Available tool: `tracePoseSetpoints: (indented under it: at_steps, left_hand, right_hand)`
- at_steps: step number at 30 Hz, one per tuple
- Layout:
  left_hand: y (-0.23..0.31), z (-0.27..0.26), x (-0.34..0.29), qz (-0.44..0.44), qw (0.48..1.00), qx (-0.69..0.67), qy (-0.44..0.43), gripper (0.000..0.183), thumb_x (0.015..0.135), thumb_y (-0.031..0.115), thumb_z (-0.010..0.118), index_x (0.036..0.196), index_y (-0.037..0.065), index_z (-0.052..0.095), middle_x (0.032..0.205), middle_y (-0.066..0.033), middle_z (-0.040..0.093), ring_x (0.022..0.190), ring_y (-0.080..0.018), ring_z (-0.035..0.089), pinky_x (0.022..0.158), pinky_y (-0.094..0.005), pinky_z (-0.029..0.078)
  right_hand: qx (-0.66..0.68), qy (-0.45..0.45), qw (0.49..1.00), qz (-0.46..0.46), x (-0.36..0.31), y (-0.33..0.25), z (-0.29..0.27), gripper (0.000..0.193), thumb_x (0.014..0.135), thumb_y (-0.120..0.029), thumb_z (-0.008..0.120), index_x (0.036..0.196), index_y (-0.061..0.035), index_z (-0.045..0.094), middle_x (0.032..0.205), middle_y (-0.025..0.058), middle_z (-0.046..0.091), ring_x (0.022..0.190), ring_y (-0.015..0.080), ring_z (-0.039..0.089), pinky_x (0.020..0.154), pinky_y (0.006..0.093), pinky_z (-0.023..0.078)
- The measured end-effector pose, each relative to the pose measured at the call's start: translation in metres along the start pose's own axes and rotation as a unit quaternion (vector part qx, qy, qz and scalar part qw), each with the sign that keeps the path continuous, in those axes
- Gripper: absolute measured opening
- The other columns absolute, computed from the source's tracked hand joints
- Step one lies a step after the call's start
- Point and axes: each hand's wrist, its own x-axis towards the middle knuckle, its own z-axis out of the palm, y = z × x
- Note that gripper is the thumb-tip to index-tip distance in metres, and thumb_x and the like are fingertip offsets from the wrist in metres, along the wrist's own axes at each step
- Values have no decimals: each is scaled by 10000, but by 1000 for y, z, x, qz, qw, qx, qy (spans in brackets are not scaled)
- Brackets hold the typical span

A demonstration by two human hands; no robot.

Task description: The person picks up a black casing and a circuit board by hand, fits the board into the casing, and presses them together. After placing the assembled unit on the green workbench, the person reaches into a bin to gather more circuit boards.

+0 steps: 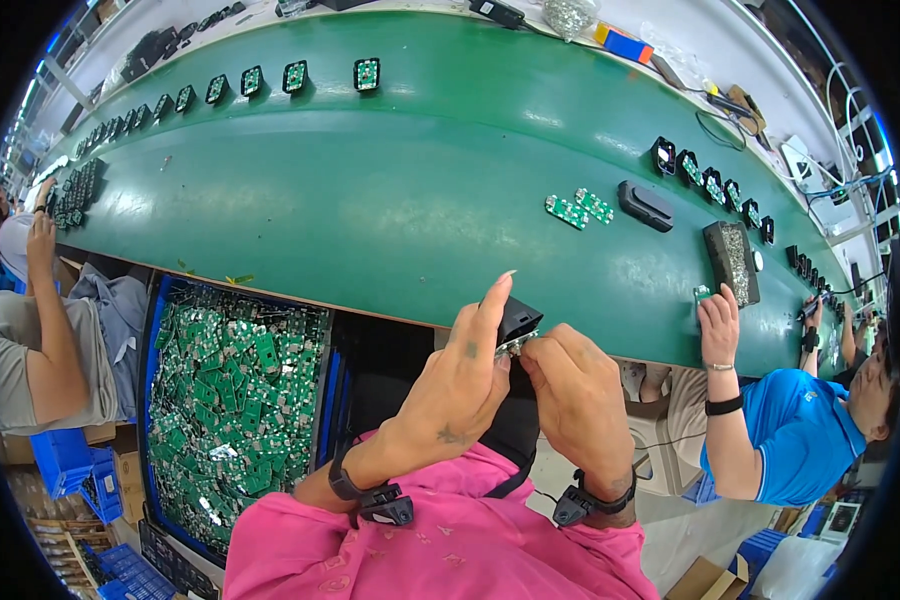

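Above the green belt (390,190), both hands — left hand (458,385), right hand (575,395) — grip a black housing (517,318) in clenched fingers.

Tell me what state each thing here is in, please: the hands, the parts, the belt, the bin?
left hand: closed around the black housing, forefinger raised
right hand: pinching at the housing's lower edge
black housing: held up between both hands, tilted
two green circuit boards: lying flat on the belt, side by side
green belt: carrying rows of black housings
blue bin: heaped with green boards
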Motion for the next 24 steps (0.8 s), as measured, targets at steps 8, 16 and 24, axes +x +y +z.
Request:
tracePoseSetpoints:
  at_steps: [8,16,24]
  left_hand:
    - [0,1,2,18,994,100,-36,732,884,2,550,1518,-8,184,1227,-304,476,797,-470,621,657,-487,547]
    - [1,-2,1,8,995,83,-59,709,890,16,547,1506,-24,197,1194,-315,480,751,-478,613,636,-490,542]
    - [-6,1,3,9,996,75,-55,693,891,12,545,1493,-30,205,1216,-324,465,819,-501,600,667,-507,533]
  right_hand:
    - [-20,-48,999,17,0,5,-4,66,842,10,635,880,-1,582,797,132,547,744,341,580,630,429,450]
    - [57,-83,994,39,2,10,-8,57,838,-21,634,856,5,587,778,138,573,710,355,585,618,424,447]
    - [95,-49,993,49,2,17,3,58,834,-16,636,854,14,591,765,147,568,682,350,569,605,414,433]
